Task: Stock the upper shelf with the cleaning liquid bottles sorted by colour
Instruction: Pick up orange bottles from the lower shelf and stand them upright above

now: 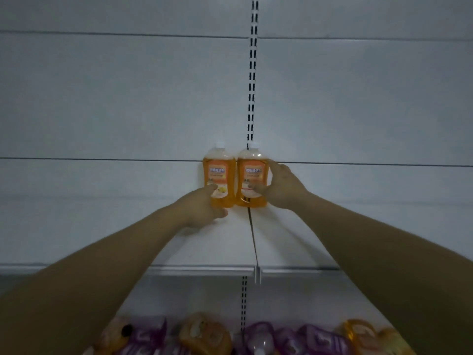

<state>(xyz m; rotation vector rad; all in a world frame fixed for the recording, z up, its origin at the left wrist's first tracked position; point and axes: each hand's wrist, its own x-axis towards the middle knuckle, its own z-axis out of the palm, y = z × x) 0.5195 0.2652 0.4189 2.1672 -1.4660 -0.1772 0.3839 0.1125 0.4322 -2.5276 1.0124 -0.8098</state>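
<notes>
Orange bottles: two, upright, side by side at the back of the upper shelf (294, 242), against the white back panel (128, 98); their sides touch or nearly touch.
Left orange bottle (219, 172): white cap, orange liquid, orange-and-white label facing the camera; stands just left of the seam where two shelf boards meet.
Right orange bottle (253, 175): same make and label; stands on or just beside the seam, directly under the slotted upright (252, 73).
Left hand (202, 206): reaches in from lower left; fingers curl round the lower part of the left orange bottle, thumb or one fingertip lying on the label front, another finger at the shelf surface below the base. Holding that bottle.
Right hand (279, 187): reaches in from lower right; fingers wrap the right side of the right orange bottle, thumb across the lower label. Holding that bottle.
Forearms: both bare, stretched forward over the shelf edge.
Shelf front rail (204, 270): pale metal strip, joined at a bracket near the middle.
Lower level: a jumble of purple bottles (261, 334) and further orange bottles (204, 331) lying mixed at the bottom edge of view; blurred, count cannot be told.
Lighting: dim, bluish.
</notes>
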